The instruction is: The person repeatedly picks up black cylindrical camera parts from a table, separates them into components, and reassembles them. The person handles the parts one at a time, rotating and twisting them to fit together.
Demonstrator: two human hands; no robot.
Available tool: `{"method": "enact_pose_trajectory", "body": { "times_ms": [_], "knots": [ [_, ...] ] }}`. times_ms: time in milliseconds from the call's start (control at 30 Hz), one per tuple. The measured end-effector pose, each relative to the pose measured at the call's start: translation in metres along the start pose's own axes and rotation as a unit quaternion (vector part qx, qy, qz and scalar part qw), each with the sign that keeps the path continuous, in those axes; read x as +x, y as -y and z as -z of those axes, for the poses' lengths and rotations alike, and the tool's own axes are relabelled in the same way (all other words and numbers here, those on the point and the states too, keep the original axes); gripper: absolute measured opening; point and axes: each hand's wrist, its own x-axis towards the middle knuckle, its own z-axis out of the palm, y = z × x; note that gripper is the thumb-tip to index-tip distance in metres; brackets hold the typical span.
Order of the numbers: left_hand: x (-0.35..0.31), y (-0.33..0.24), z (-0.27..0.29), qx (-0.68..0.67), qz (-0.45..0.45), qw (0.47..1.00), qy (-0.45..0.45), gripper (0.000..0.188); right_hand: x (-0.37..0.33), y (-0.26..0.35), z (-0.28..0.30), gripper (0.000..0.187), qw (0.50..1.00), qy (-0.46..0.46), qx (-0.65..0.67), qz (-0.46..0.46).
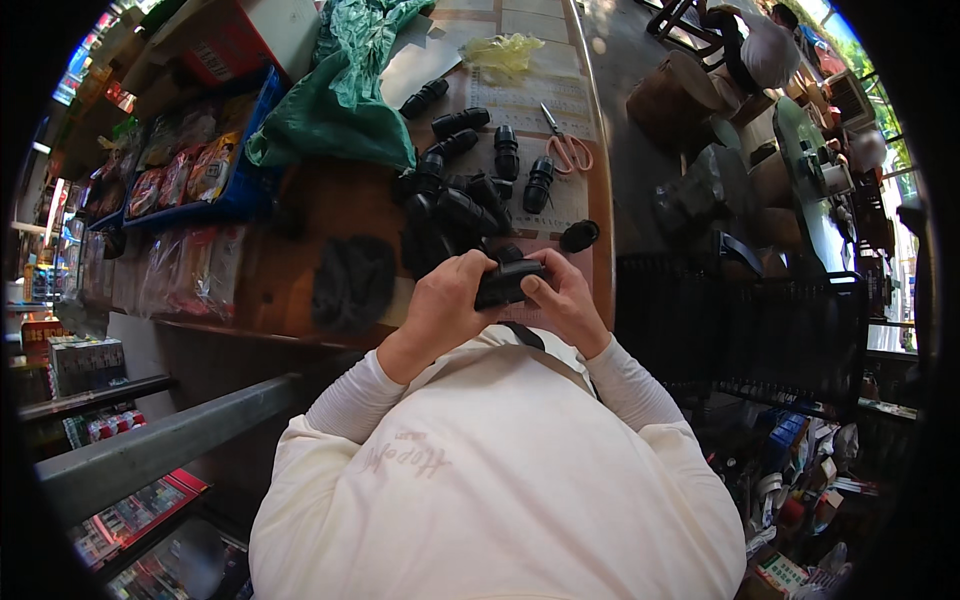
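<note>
Now, nearest of all, a white long-sleeved shirt [500, 470] fills the foreground, and just past it both hands are at work over the near edge of the surface [597, 200]. The left hand [448, 302] has its fingers curled around one end of a black fitting [508, 284], and the right hand [566, 302] closes on the other end, thumb pressed along its near side; so the two share one piece, gripped narrow between them, lying roughly crosswise in front of the chest. Off to the left a dark fuzzy bundle [355, 283] sits near the surface's edge, and directly beyond the fingers comes a heap of black fittings [465, 208], jumbled and touching. One loose fitting [579, 236] lies apart on the right, another pair standing out farther up, and past them we have scissors [566, 150] with pinkish handles, blades pointing away. Over to the left, a green plastic bag [350, 100] spreads crumpled, its lower edge close to the heap, and beside it a blue crate [262, 150] carries colourful packets [190, 170]. Farther up the surface there's a crumpled yellowish bag [502, 52], and away on the right, beyond the surface, stands a brown round block [675, 100].
</note>
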Motion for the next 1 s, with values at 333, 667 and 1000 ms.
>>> {"method": "enact_pose_trajectory", "body": {
  "times_ms": [333, 667, 1000],
  "knots": [
    [-0.005, 0.007, 0.011, -0.371, 0.147, 0.909, 0.116, 0.041, -0.001, 0.019, 0.002, 0.055, 0.969, -0.002, -0.081, 0.232],
    [-0.008, 0.005, 0.007, -0.219, 0.096, 0.969, 0.067, 0.044, -0.002, 0.030, 0.008, 0.039, 0.983, -0.028, -0.099, 0.150],
    [-0.006, 0.002, 0.008, -0.178, 0.084, 0.978, 0.064, 0.048, 0.004, 0.025, 0.018, 0.045, 0.994, 0.028, -0.102, 0.006]
  ]
}}
